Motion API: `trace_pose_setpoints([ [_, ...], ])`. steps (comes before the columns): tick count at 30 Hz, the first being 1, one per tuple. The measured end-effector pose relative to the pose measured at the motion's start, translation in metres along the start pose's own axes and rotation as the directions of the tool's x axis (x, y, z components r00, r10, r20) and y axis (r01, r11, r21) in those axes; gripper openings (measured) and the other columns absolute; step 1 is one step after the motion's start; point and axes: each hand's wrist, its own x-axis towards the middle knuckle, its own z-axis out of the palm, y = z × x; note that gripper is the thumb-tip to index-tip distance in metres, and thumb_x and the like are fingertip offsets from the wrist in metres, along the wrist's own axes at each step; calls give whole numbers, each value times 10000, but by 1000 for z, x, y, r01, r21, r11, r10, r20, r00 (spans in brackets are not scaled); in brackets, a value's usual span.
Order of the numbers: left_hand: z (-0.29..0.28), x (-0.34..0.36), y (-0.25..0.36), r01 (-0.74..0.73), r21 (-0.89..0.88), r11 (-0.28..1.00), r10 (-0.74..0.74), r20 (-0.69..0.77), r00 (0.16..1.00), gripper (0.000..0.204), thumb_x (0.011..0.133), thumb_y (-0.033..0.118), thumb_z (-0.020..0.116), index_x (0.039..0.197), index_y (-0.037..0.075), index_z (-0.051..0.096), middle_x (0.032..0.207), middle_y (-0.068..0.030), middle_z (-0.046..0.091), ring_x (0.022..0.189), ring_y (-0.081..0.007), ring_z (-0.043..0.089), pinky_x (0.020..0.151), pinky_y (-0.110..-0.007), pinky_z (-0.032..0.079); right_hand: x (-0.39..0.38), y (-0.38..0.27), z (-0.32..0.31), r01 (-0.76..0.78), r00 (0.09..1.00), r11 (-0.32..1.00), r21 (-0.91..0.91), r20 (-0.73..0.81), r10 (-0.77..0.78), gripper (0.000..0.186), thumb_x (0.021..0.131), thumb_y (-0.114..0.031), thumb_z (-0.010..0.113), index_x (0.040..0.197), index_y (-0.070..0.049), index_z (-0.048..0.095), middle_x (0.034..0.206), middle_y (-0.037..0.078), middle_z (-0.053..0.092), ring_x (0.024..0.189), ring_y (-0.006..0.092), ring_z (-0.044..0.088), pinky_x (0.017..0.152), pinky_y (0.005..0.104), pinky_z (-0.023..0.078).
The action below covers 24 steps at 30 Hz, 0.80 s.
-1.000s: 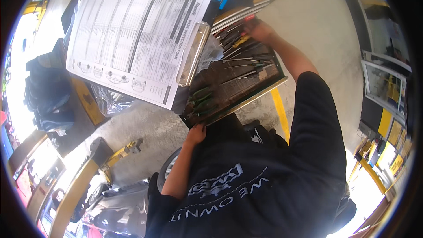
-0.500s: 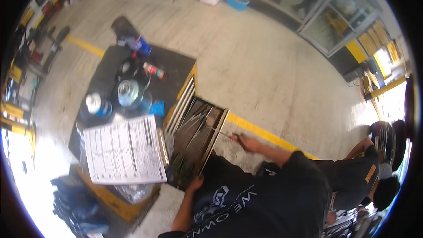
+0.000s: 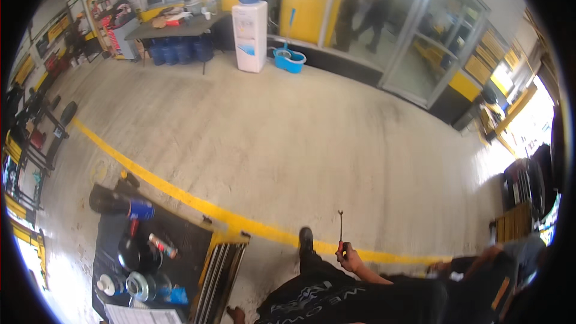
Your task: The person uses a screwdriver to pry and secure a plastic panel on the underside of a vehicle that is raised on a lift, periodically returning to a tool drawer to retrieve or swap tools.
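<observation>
My right hand (image 3: 349, 259) is closed round the red handle of a thin-shafted hand tool (image 3: 341, 228). Its dark shaft points away from me and ends in a small, seemingly forked tip, held over the floor. Low in the picture, my left hand (image 3: 236, 314) is beside the stacked drawer fronts of a tool cabinet (image 3: 217, 279); its fingers are too small and partly cut off to read. On the dark cabinet top stand a clear jar (image 3: 139, 288), a white-capped bottle (image 3: 109, 285), a small spray can (image 3: 162, 245) and a blue can (image 3: 141, 209). A printed sheet (image 3: 144, 315) lies nearest me.
A yellow line (image 3: 180, 197) crosses the concrete floor ahead. Farther off are a water dispenser (image 3: 250, 39), a blue mop bucket (image 3: 290, 60), a table (image 3: 174, 29) and a glass door (image 3: 420, 54). Close on my right is another person in dark clothes (image 3: 507, 276), blurred.
The view has tilted up and the cabinet sits lower. The tool drawer that stood open now appears pushed in. My right hand has brought the red-handled tool away from the drawer, tip pointing forward.
</observation>
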Motion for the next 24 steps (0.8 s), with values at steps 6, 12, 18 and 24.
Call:
trace_pose_setpoints([
  [6,27,-39,71,172,46,984,-139,-400,906,666,912,20,550,1491,19,222,1504,-201,274,1340,-336,390,1077,-446,440,277,-102,-49,369,926,928,42,62,-372,371,867,-114,634,1142,-6,410,914,189,683,644,295,683,562,375,546],
  [12,149,-82,145,-255,157,954,287,-234,929,405,885,78,521,1269,-44,479,1132,-235,585,1037,-325,626,863,-419,526,503,-262,-23,316,874,893,319,267,-405,215,857,-32,551,1041,-37,439,748,84,634,608,176,651,518,308,531],
  [18,221,-96,255,-218,254,942,179,165,970,339,907,174,508,1110,-73,620,960,-210,697,898,-316,688,789,-429,544,668,-372,65,125,867,916,382,407,-289,289,1038,-310,420,948,-40,472,571,33,498,427,107,485,390,274,429],
  [24,188,-80,446,-245,93,965,226,181,957,358,921,233,521,1073,-71,637,974,-191,700,880,-311,683,813,-439,534,783,-496,131,89,798,945,316,546,-258,307,1031,-334,440,984,-43,527,608,20,514,418,112,474,381,269,395],
])
